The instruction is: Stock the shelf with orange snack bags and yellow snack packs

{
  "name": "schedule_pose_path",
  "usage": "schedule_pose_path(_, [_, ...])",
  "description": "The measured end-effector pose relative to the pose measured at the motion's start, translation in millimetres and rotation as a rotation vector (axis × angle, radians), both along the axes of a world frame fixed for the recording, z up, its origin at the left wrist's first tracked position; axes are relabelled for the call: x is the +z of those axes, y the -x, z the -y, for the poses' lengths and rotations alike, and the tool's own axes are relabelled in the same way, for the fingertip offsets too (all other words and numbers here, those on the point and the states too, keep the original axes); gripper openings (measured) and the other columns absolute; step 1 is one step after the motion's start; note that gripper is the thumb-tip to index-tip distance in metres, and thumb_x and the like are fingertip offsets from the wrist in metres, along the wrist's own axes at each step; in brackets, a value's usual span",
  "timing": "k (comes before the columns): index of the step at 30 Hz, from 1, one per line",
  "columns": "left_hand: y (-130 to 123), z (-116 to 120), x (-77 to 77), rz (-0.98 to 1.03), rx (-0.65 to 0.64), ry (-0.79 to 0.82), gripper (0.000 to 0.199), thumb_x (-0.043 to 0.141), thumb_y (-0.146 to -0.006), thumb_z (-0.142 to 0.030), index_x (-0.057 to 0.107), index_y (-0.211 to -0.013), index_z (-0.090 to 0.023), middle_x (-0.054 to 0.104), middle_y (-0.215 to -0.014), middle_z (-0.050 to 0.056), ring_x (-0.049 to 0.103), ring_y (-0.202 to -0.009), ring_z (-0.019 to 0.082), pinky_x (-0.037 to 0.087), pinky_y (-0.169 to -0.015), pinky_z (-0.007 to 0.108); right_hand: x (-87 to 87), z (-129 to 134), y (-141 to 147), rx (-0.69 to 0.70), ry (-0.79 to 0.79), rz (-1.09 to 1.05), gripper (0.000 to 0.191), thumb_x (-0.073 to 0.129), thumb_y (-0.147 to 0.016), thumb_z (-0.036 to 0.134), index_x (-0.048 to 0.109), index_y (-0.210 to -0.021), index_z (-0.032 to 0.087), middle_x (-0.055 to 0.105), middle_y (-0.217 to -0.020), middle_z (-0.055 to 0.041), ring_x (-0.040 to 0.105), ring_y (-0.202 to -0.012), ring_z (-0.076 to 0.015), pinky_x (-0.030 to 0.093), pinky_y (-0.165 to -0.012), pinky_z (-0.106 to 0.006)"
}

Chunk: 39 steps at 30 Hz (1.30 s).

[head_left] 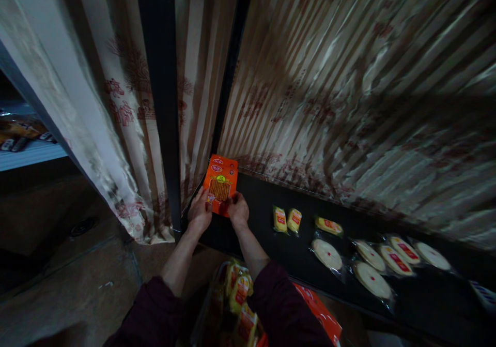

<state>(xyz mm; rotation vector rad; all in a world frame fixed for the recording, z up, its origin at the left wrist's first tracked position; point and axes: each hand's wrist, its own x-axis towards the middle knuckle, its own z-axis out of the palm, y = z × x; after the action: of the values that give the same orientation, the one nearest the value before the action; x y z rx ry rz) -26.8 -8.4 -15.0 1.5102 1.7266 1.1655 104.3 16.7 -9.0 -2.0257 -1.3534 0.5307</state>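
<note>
Both hands grasping a flat, bright orange packet with white lettering and a brown food picture.

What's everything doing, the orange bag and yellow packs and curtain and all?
Orange bag: held in both hands
Left hand, right hand: gripping its sides
Small yellow packs: wrapped, on the black shelf
Round white things: wrapped, lying flat
Curtain: hanging, wrinkled
</note>
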Motion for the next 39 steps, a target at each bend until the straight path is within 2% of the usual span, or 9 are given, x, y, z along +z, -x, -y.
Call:
schedule_pose_path(4, [-1.9,7.2,4.5,-0.343,-0.026,-0.002,0.051,0.050,-0.082,-0.015,0.050,-0.133,-0.017,0.037,-0.149,0.009,0.044,-0.130,0.025,0.035,-0.109,0.040,3.5,1.7,0.9,0.004,0.032,0.028,0.036,0.047,-0.087,0.026,0.055,-0.121,0.019,0.066,-0.112,-0.0080,0.063,-0.100,-0.0203,0.045,-0.082,-0.028])
schedule_pose_path(8, [-4.8,9.0,1.7,-0.459,-0.063,-0.057,0.047,0.049,-0.085,-0.018,0.052,-0.131,-0.015,0.038,-0.148,0.012,0.035,-0.136,0.026,0.032,-0.111,0.043,4.0,4.7,2.0,0.014,0.019,0.027,0.042,0.046,-0.087,0.024,0.048,-0.129,0.020,0.064,-0.117,-0.0081,0.062,-0.104,-0.0209,0.045,-0.085,-0.030])
schedule_pose_path(12, [-7.9,9.1,-3.2,-0.480,-0.133,-0.102,0.044,0.045,-0.088,-0.021,0.051,-0.132,-0.018,0.037,-0.149,0.010,0.029,-0.140,0.024,0.027,-0.113,0.045,3.9,9.1,4.1,0.029,-0.028,0.057,0.047,0.045,-0.086,0.023,0.044,-0.133,0.018,0.060,-0.121,-0.0112,0.058,-0.111,-0.0235,0.044,-0.089,-0.033])
schedule_pose_path(17, [-8.5,8.1,-7.2,-0.476,-0.152,-0.088,0.043,0.044,-0.089,-0.023,0.051,-0.132,-0.020,0.034,-0.150,0.009,0.022,-0.142,0.024,0.024,-0.114,0.046,1.3,8.7,2.9,-0.012,-0.099,0.139,0.051,0.049,-0.083,0.027,0.047,-0.133,0.013,0.054,-0.124,-0.0174,0.051,-0.116,-0.0301,0.040,-0.096,-0.039])
schedule_pose_path(21, [-7.1,5.8,-9.7,-0.451,-0.185,-0.089,0.043,0.045,-0.089,-0.024,0.052,-0.131,-0.016,0.037,-0.149,0.011,0.020,-0.143,0.025,0.027,-0.113,0.044,-6.4,4.4,1.2,0.031,-0.183,0.104,0.050,0.045,-0.085,0.026,0.047,-0.132,0.008,0.051,-0.130,-0.0181,0.048,-0.119,-0.0288,0.035,-0.102,-0.039])
schedule_pose_path(26, [-6.9,3.7,-12.4,-0.443,-0.183,-0.114,0.042,0.045,-0.088,-0.022,0.054,-0.128,-0.014,0.039,-0.147,0.012,0.023,-0.142,0.025,0.028,-0.113,0.044,-14.6,2.5,2.3,0.088,-0.221,0.073,0.049,0.044,-0.084,0.026,0.049,-0.128,0.005,0.057,-0.126,-0.0181,0.050,-0.117,-0.0285,0.035,-0.102,-0.039])
schedule_pose_path(35, [-6.4,2.7,-13.0,-0.444,-0.171,-0.090,0.043,0.049,-0.086,-0.019,0.054,-0.128,-0.014,0.039,-0.147,0.012,0.025,-0.141,0.025,0.027,-0.114,0.043,-15.4,0.6,-2.7,0.093,-0.195,0.068,0.045,0.043,-0.085,0.028,0.053,-0.125,0.010,0.060,-0.121,-0.0162,0.055,-0.110,-0.0271,0.039,-0.098,-0.038])
schedule_pose_path(39, [-7.0,3.2,-13.2,-0.467,-0.160,-0.075,0.043,0.048,-0.086,-0.019,0.054,-0.128,-0.016,0.038,-0.147,0.012,0.027,-0.141,0.024,0.024,-0.115,0.045,-17.6,2.4,0.0,0.087,-0.247,0.069,0.049,0.043,-0.083,0.026,0.049,-0.128,0.006,0.056,-0.127,-0.0177,0.051,-0.117,-0.0274,0.037,-0.101,-0.039])
